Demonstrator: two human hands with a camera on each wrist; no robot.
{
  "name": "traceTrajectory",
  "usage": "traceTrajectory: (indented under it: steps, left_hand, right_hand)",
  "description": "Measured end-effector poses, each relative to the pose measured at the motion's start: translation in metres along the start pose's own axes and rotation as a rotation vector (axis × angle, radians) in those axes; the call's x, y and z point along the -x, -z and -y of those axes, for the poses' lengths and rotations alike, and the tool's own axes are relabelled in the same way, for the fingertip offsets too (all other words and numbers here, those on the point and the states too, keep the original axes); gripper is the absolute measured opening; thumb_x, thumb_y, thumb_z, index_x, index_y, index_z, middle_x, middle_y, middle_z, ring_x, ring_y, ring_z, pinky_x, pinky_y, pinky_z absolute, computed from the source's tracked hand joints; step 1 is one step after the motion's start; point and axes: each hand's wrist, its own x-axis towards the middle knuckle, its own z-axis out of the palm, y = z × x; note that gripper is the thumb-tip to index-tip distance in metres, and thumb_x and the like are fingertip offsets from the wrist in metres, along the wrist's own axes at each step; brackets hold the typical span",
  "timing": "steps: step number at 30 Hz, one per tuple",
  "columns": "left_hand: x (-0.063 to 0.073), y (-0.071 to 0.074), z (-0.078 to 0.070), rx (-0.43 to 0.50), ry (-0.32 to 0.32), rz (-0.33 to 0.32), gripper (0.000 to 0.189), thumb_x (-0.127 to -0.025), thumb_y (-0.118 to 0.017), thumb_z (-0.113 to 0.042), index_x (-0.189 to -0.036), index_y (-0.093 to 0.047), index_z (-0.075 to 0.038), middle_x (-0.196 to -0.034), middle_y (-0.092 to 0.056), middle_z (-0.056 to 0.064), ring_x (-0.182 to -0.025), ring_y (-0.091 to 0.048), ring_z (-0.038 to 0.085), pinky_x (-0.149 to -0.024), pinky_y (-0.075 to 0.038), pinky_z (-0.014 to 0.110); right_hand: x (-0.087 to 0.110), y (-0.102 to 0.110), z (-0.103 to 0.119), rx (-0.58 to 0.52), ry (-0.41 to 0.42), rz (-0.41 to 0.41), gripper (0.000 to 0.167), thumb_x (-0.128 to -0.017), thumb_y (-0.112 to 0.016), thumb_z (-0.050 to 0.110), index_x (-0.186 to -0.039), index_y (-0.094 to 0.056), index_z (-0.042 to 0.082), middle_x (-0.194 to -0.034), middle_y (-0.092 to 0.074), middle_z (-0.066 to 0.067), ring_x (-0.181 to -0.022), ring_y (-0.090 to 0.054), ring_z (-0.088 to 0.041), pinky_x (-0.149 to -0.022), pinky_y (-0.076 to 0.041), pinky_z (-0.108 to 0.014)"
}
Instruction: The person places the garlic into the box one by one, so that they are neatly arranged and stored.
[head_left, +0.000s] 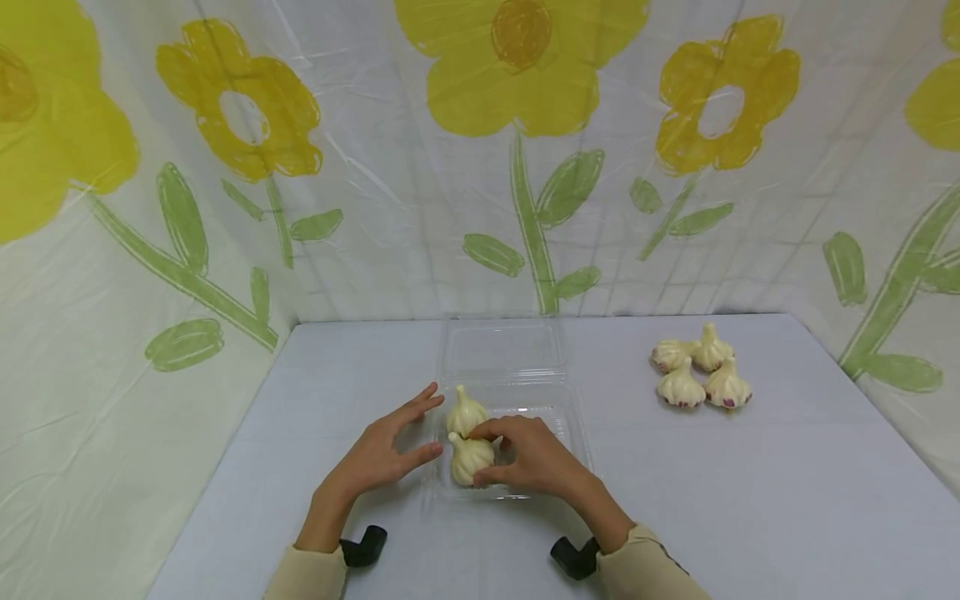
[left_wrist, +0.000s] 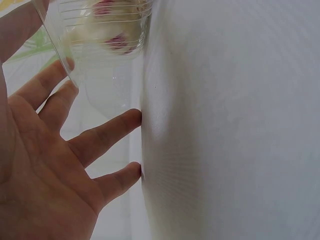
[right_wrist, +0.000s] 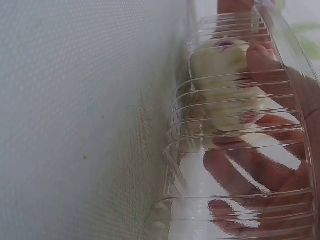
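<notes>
A clear plastic clamshell box [head_left: 583,442] lies on the table with its lid [head_left: 502,342] folded back. Two garlic bulbs sit in its left side, a far garlic bulb [head_left: 467,412] and a near garlic bulb [head_left: 471,460]. My right hand [head_left: 536,457] reaches into the box and holds the near bulb between thumb and fingers. Through the ribbed wall, the right wrist view shows its fingers [right_wrist: 272,165] beside the bulbs. Spread wide, my left hand [head_left: 386,450] is at the box's left wall; some fingertips touch the rim and two meet the table in the left wrist view.
At the back right of the white table [head_left: 675,500] lies a cluster of several garlic bulbs [head_left: 681,385]. Behind the table hangs a white sheet [head_left: 375,250] printed with yellow flowers. Black wrist mounts [head_left: 365,547] sit by both sleeves.
</notes>
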Motion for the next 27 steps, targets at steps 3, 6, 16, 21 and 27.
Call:
traceTrajectory:
  steps: [3,6,16,21,27]
  left_hand:
    - [0.000,0.000,0.000,0.001,0.000,0.001,0.070,-0.093,-0.072,-0.048,-0.154,-0.047,-0.025,-0.167,-0.029,-0.012,-0.140,-0.053,0.028,-0.116,-0.037,0.062]
    - [0.000,0.000,0.001,-0.001,0.000,0.001,0.069,-0.093,-0.072,-0.047,-0.154,-0.047,-0.025,-0.167,-0.029,-0.013,-0.140,-0.053,0.028,-0.116,-0.036,0.062]
    - [0.000,0.000,0.000,-0.001,0.004,-0.001,0.069,-0.093,-0.073,-0.045,-0.154,-0.047,-0.025,-0.168,-0.030,-0.009,-0.140,-0.054,0.029,-0.115,-0.037,0.063]
    - [0.000,0.000,0.000,-0.001,-0.001,-0.003,0.069,-0.093,-0.073,-0.045,-0.154,-0.048,-0.024,-0.167,-0.030,-0.010,-0.141,-0.053,0.028,-0.115,-0.037,0.063]
    - [0.000,0.000,-0.001,0.005,0.005,-0.002,0.069,-0.093,-0.073,-0.044,-0.153,-0.048,-0.025,-0.167,-0.030,-0.011,-0.143,-0.050,0.027,-0.115,-0.037,0.062]
  right_hand:
    - [0.000,0.001,0.000,0.004,0.009,-0.007,0.051,-0.078,-0.089,0.038,-0.122,-0.073,0.018,-0.116,-0.075,0.005,-0.094,-0.068,-0.017,-0.081,-0.056,-0.032]
    - [0.001,0.001,0.000,0.004,0.016,-0.013,0.051,-0.078,-0.089,0.037,-0.122,-0.073,0.018,-0.117,-0.075,0.005,-0.093,-0.067,-0.018,-0.081,-0.056,-0.033]
    - [0.001,0.003,0.002,-0.022,0.027,0.003,0.050,-0.080,-0.088,0.035,-0.124,-0.072,0.016,-0.122,-0.074,0.003,-0.095,-0.068,-0.019,-0.084,-0.056,-0.034]
    - [0.002,0.004,0.002,-0.036,0.058,-0.019,0.049,-0.081,-0.088,0.032,-0.124,-0.072,0.013,-0.122,-0.074,0.001,-0.100,-0.068,-0.019,-0.086,-0.057,-0.033]
    - [0.007,0.012,0.001,-0.077,0.099,-0.041,0.042,-0.085,-0.084,0.030,-0.121,-0.072,0.011,-0.117,-0.075,-0.003,-0.094,-0.069,-0.020,-0.084,-0.058,-0.034]
